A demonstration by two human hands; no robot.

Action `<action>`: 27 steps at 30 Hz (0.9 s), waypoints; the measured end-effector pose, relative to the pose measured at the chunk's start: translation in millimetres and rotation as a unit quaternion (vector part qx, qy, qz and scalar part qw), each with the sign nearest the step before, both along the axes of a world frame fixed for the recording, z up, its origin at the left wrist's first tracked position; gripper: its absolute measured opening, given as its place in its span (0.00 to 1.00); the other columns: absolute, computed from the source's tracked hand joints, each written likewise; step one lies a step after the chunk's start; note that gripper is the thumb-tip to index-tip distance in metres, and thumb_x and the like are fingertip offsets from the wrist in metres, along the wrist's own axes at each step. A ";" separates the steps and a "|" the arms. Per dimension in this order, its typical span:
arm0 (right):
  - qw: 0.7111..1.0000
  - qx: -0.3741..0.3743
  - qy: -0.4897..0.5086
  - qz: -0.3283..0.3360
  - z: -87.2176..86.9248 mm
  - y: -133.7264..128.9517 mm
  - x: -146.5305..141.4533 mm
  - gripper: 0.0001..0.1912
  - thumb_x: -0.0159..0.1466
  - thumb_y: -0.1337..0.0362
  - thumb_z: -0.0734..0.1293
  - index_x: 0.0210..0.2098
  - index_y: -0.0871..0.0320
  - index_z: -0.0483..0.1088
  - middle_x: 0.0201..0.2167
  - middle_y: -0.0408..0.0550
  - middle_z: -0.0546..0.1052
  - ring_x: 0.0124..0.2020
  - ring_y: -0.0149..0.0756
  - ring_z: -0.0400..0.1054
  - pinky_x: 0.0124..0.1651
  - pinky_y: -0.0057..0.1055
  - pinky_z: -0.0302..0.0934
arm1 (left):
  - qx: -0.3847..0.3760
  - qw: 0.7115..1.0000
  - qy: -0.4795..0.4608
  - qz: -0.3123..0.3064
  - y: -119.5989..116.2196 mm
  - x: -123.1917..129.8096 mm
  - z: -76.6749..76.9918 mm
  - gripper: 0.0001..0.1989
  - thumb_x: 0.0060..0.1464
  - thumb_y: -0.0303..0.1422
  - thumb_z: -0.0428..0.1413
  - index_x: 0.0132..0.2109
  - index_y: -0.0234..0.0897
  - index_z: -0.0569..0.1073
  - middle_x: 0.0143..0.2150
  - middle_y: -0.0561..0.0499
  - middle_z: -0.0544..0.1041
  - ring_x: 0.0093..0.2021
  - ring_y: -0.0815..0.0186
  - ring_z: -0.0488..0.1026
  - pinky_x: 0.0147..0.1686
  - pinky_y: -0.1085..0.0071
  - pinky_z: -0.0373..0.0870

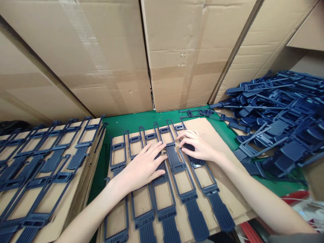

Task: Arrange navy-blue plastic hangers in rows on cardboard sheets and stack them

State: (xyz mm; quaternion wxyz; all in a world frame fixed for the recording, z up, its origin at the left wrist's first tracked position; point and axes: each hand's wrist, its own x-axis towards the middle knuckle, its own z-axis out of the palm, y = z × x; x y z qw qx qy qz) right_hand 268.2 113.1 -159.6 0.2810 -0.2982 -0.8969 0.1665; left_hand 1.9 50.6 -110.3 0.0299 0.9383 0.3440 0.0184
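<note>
Both hands are flat, nothing clenched. The left hand (145, 165) lies palm-down with fingers spread over the middle of the row of dark blue plastic frames (174, 175), just pressing, not gripping. The right hand (198, 145) is right next to it, fingers loosely curled on the ribbed end of the outermost frame (202, 172); it looks more like nudging than a real pinch, though the fingertips hide the contact.

The frames under the palms sit side by side on a cardboard sheet (225, 158), alternating head to tail. To do this bit well, it looks like the thing is to keep the left palm pinning the neighbours so they don't skate, and slide the outer one in until its edge sits flush, no overlap.

Further out past the right wrist there's a big loose heap of the same blue parts (278, 114). On the far side of the left arm, a filled sheet stack (50, 162) already carries rows. Green table surface (134, 119) shows between, with cardboard boxes (152, 50) leaning behind.
</note>
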 end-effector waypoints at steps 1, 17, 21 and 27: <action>1.000 0.000 0.001 0.002 0.3 0.3 0.4 0.05 0.61 0.70 0.64 0.35 0.55 0.69 0.48 0.50 0.71 0.57 0.44 0.59 0.57 0.48 0.52 | -0.003 1.000 0.001 -0.002 0.0 0.5 -0.4 0.19 0.61 0.39 0.53 0.56 0.35 0.69 0.67 0.38 0.56 0.69 0.51 0.48 0.66 0.48 0.47; 0.994 0.043 -0.004 0.097 4.7 -18.9 -19.5 0.09 0.65 0.65 0.63 0.43 0.53 0.72 0.50 0.50 0.73 0.58 0.42 0.59 0.60 0.48 0.51 | -0.016 1.000 0.008 -0.015 2.0 3.9 4.8 0.14 0.60 0.35 0.54 0.53 0.41 0.73 0.65 0.41 0.62 0.67 0.52 0.53 0.64 0.48 0.49; 0.991 0.043 -0.005 0.123 -0.1 -22.2 -23.8 0.10 0.65 0.64 0.63 0.45 0.54 0.72 0.51 0.51 0.73 0.57 0.40 0.61 0.60 0.47 0.52 | -0.008 1.000 0.002 -0.013 2.0 3.9 3.0 0.13 0.60 0.35 0.55 0.52 0.40 0.74 0.66 0.42 0.61 0.67 0.51 0.52 0.64 0.49 0.49; 0.992 0.035 -0.014 0.119 -3.6 -22.6 -22.8 0.10 0.65 0.65 0.63 0.45 0.54 0.72 0.52 0.52 0.72 0.57 0.40 0.62 0.59 0.46 0.56 | 0.001 0.999 0.027 -0.021 -0.4 4.2 1.0 0.15 0.60 0.36 0.55 0.53 0.39 0.73 0.67 0.42 0.59 0.68 0.53 0.50 0.65 0.49 0.48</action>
